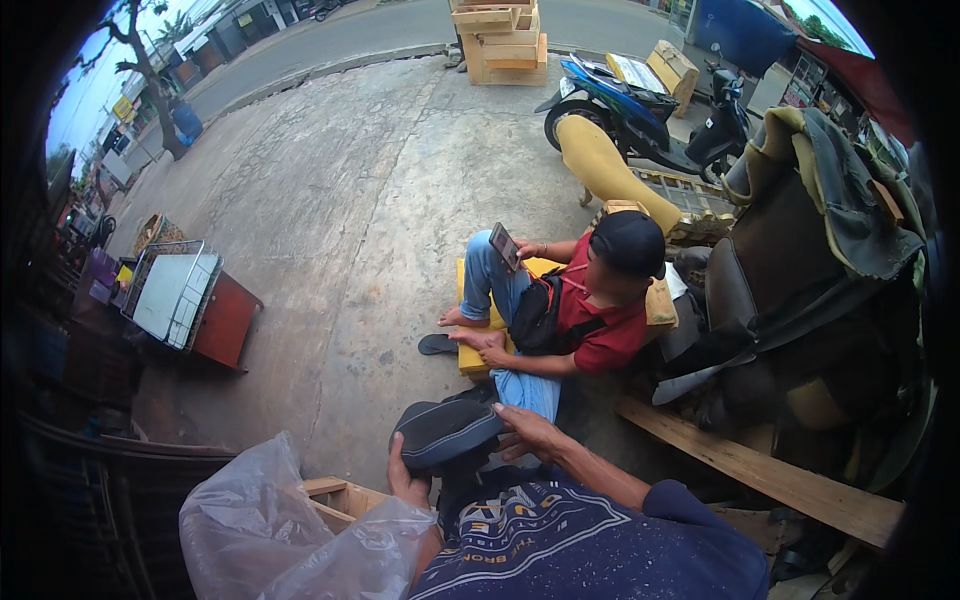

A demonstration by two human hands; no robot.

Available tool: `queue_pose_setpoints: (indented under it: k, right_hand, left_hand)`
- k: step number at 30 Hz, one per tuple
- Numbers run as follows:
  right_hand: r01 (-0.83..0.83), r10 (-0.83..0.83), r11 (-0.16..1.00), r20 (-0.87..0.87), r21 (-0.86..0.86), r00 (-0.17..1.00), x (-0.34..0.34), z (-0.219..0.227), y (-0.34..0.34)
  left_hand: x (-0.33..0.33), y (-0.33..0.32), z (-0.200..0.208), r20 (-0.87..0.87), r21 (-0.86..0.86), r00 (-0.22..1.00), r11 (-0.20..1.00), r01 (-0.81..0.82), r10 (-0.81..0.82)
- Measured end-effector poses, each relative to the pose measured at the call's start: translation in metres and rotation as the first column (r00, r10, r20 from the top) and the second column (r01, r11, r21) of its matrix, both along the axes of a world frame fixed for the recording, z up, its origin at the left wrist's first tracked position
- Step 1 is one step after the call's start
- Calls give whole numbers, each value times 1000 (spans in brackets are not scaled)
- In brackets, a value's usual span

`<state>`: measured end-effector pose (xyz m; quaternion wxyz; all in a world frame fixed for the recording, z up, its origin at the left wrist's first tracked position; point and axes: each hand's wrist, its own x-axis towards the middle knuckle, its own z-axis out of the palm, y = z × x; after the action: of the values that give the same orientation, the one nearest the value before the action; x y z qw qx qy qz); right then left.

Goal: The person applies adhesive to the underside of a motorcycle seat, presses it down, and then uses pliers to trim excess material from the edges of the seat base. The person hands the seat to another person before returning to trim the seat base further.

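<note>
A dark, rounded padded piece (447, 436) with pale stitching lines is tilted up in front of my chest. My left hand (406, 476) grips its left edge, thumb on the upper side and fingers below. At its right end, my right hand (532, 434) touches the rim with a fingertip while the other fingers stay stretched and apart. Black material (462, 482) hangs beneath the piece, and its underside is hidden. A clear plastic sheet (262, 515) lies beside my left forearm, partly covering a wooden frame (345, 497).
Ahead sits a person in a red shirt (612, 325), holding a phone (505, 246). To the right are a torn seat (775, 250), a wooden plank (765, 472) and a motorcycle (640, 115). A red cabinet (228, 318) with a wire rack stands left. Stacked wooden frames (500, 45) stand near the road.
</note>
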<state>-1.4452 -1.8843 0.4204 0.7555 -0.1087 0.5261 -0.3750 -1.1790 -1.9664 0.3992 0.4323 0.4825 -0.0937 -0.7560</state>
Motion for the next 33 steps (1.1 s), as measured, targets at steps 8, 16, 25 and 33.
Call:
queue_pose_setpoints:
  k: [8, 16, 25, 33]
  right_hand:
    - [139, -72, 974, 336, -179, 939, 26, 8, -141]
    - [227, -250, 954, -105, -196, 962, 77, 38, -374]
    - [640, -642, 766, 38, 58, 765, 33, 57, -516]
    - [613, -658, 753, -272, -239, 702, -89, -8, -662]
  left_hand:
    - [17, -186, -29, 14, 96, 986, 981, -167, 166]
    - [7, -377, -20, 69, -8, 989, 991, -132, 132]
    - [-52, -496, -1, 243, -78, 966, 991, 109, -87]
    - [-2, -651, -127, 678, 96, 476, 709, 698, -560]
